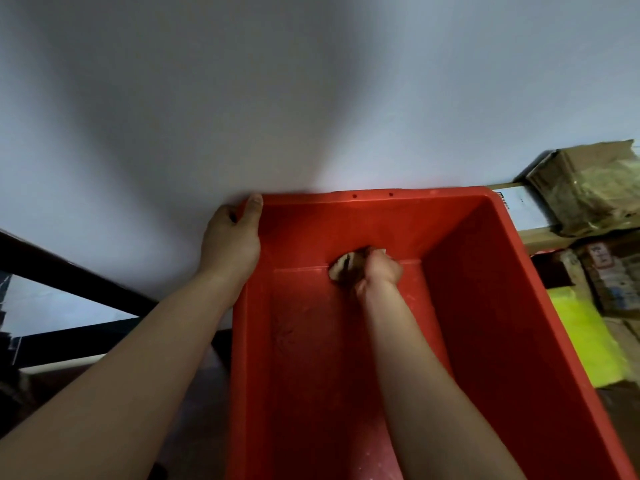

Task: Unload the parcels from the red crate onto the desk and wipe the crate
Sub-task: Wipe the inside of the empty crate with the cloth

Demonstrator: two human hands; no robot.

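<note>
The red crate (485, 271) fills the middle and right of the head view, with nothing but my right hand and a cloth inside it. My left hand (232, 237) grips the crate's far left corner, thumb over the rim. My right hand (379, 270) reaches inside and holds a crumpled tan cloth (343, 268) pressed against the floor where it meets the far wall. Several parcels (585, 188) lie on the desk to the right of the crate: brown wrapped packs, a white box and a yellow-green bag (585, 337).
A white wall (311, 98) stands right behind the crate. Dark rails (69, 282) cross the lower left. The parcels crowd the crate's right side.
</note>
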